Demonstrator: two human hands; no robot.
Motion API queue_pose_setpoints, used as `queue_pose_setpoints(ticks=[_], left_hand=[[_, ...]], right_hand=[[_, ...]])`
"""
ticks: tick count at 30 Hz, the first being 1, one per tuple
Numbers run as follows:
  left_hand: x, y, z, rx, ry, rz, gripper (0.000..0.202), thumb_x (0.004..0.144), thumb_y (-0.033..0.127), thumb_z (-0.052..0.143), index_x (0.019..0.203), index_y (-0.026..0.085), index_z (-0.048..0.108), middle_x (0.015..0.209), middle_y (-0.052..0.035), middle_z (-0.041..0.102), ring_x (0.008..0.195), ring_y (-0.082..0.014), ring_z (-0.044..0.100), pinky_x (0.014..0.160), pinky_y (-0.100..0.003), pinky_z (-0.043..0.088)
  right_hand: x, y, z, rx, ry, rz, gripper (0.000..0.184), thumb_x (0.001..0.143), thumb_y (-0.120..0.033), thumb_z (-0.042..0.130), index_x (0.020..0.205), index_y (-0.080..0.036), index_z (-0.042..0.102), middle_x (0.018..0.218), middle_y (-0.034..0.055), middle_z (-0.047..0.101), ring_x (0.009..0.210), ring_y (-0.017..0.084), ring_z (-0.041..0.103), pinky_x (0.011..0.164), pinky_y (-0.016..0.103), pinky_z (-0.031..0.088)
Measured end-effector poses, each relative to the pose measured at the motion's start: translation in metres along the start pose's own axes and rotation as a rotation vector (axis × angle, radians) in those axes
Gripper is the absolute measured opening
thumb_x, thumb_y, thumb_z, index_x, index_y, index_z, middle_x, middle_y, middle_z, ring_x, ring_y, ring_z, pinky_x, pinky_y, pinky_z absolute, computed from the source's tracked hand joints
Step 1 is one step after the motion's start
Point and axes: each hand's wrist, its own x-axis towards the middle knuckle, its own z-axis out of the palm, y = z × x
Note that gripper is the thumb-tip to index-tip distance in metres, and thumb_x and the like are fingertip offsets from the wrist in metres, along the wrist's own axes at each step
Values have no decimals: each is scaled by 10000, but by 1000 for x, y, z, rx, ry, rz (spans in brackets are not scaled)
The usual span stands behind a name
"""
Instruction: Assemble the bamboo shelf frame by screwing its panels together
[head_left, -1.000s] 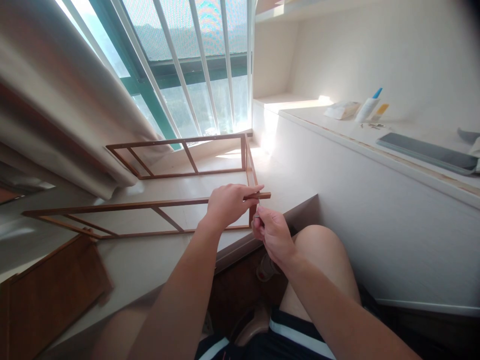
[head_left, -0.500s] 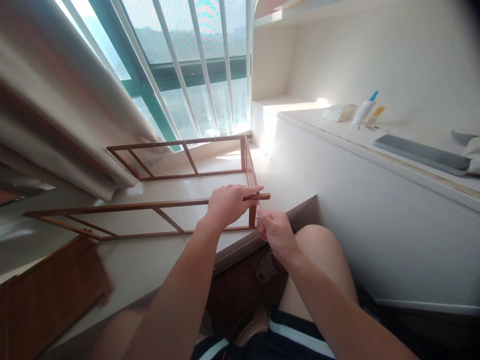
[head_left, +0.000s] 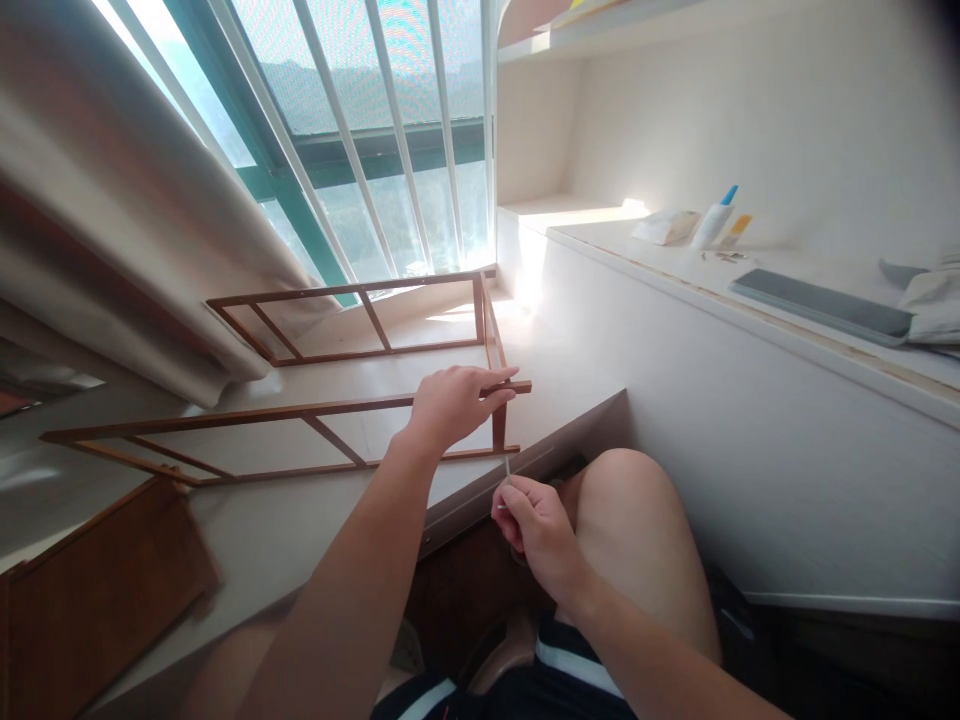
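Observation:
A brown wooden frame (head_left: 330,440) with slanting crossbars stands on the pale ledge. My left hand (head_left: 450,405) grips its upper rail near the right end, thumb and index finger apart along the wood. Below that end, my right hand (head_left: 536,510) is closed around a thin metal rod, seemingly a hex key (head_left: 508,466), its tip pointing up beside the lower rail's end. Most of the tool is hidden by my fingers. A second, matching side of the frame (head_left: 382,320) lies farther back, joined by a short end piece (head_left: 493,330).
A brown wooden panel (head_left: 105,590) leans at lower left. On the right, a white counter (head_left: 645,265) carries a white bottle with a blue tip (head_left: 712,222), a dark flat case (head_left: 821,305) and small metal bits (head_left: 724,257). A curtain (head_left: 150,220) and barred window are behind.
My right hand has moved down with the hex key, away from the upper rail's end. My left hand keeps its hold on the rail. The view has shifted slightly.

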Motion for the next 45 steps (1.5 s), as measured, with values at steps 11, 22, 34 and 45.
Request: queue_pose_setpoints(ticks=[11,22,34,45], left_hand=[[10,15,13,19,40,35,384,953,539,382,1284,453,558,1022,30,733,842,-210,659,602,-290,343],[-23,9,-11,31,291,83,499,891,509,552,1352,319,525,1100,-42,678,1048,-231,551,916,-395,351],[-253,-127,12,223,457,-606,318,925,406,489,1116,220,663,1002,-52,672,953,-222,590,931,-372,436],[-424,-192,26,386,-141,-1119,895,810,679,483,1515,185,238,1545,-173,320,1422,-348,278,1077,-628,261]], right_hand=[[15,16,-37,80,35,-8,178,928,-373,439,934,-202,488,676,-1,646,434,104,489,372,200,320],[29,9,-67,120,144,-108,120,742,-111,442,771,-219,398,711,-35,555,515,88,466,412,196,362],[29,52,-56,67,-74,74,337,867,-370,588,708,-232,325,567,-87,342,445,73,273,384,205,272],[23,93,-11,-186,-344,192,567,918,-634,395,555,-199,427,477,-38,381,413,100,393,436,247,318]])
